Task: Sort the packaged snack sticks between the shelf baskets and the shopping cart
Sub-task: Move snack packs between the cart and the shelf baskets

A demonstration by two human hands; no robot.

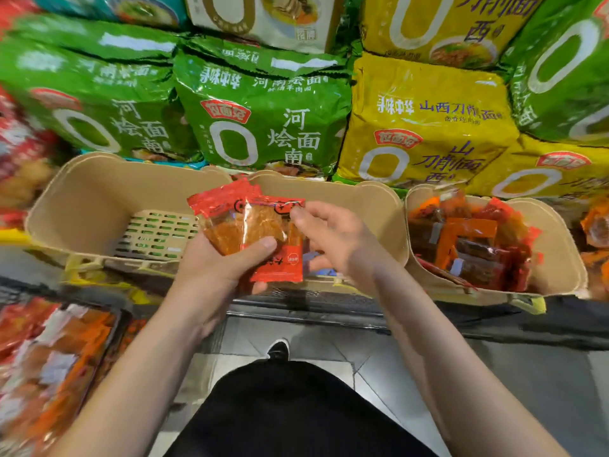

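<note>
My left hand [217, 265] grips a bundle of red and clear snack stick packets [250, 225], thumb across their front, above the front rim of a beige shelf basket [82, 206]. My right hand [333, 239] is beside the bundle, its fingertips pinching the top right corner of the packets. The left half of this basket shows its bare slotted floor. A second beige basket [560, 245] to the right is filled with orange and red snack packets [474, 242].
Green [263, 120] and yellow [425, 127] noodle bags are stacked behind the baskets. At lower left, a dark container of red and orange packets [49, 354] sits blurred. My dark trousers and a shoe [278, 349] stand on grey floor tiles below the shelf edge.
</note>
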